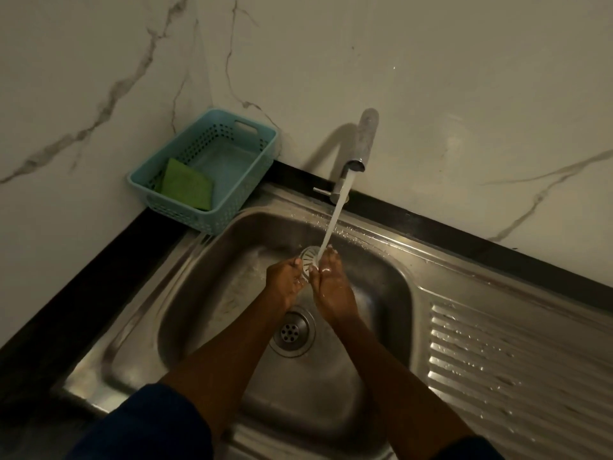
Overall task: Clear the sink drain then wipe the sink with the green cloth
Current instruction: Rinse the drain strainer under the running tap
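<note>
Left hand [286, 283] and right hand [331, 288] gripping strainer [309, 257] over sink [199, 293], green cloth [187, 186] in basket [202, 129]

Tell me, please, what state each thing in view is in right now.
Strainer: out of the drain, held under the tap.
Tap: running, water falling on the strainer.
Left hand: holds the strainer's left edge.
Right hand: holds its right edge.
Drain: uncovered, holes showing.
Green cloth: lying in the basket, untouched.
Basket: upright, holding the cloth.
Sink: wet.
</note>
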